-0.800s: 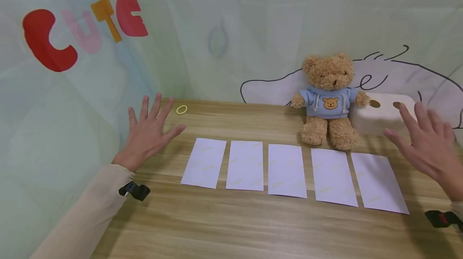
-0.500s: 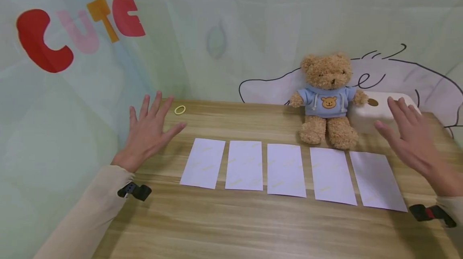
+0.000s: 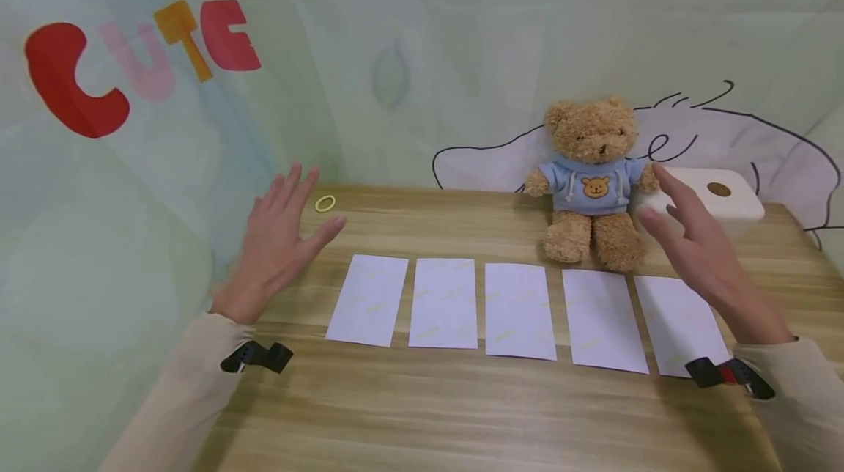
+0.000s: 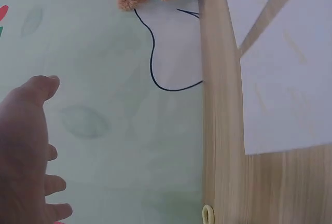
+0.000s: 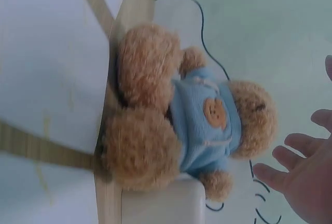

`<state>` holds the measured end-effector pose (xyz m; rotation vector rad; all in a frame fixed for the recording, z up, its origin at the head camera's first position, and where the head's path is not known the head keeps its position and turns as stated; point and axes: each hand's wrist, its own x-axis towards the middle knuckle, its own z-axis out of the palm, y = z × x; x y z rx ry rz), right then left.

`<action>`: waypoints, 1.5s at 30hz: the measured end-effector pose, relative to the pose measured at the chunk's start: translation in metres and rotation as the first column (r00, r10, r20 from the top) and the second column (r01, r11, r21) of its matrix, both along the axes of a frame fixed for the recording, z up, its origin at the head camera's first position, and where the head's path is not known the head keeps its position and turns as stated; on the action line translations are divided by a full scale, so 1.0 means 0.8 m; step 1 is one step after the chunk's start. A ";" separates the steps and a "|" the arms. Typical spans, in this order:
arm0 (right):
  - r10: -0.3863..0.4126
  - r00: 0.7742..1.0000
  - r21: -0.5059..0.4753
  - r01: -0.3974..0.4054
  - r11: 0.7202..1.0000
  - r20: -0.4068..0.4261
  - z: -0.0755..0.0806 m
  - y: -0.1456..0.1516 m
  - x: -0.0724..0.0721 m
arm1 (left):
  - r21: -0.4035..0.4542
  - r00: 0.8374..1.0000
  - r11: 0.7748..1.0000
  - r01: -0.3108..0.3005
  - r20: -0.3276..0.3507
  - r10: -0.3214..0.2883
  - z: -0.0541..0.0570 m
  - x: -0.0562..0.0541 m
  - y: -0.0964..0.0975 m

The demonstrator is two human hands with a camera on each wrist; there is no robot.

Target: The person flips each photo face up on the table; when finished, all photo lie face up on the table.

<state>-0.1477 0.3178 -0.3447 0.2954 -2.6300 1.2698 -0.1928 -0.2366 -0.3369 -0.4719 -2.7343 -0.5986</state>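
Left hand [image 3: 273, 245] hangs well left of the teddy bear [image 3: 592, 182], right hand [image 3: 711, 259] in front and to its right (fingers extended on both, gripping nothing), with five white cards [image 3: 519, 311] rowed in front of it, mostly leftward, yellow ring [image 3: 317, 204] well left, white box [image 3: 745, 197] just right.

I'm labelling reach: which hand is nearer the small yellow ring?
Left. The left hand is close by the small yellow ring, mostly to its left; the right hand is far to the right, beyond the brown plush teddy bear.
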 end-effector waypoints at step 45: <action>0.280 0.959 -0.451 -0.267 0.852 -0.040 -0.054 -0.237 -0.062 | 0.383 0.974 0.900 0.208 0.001 -0.226 -0.045 0.012 0.019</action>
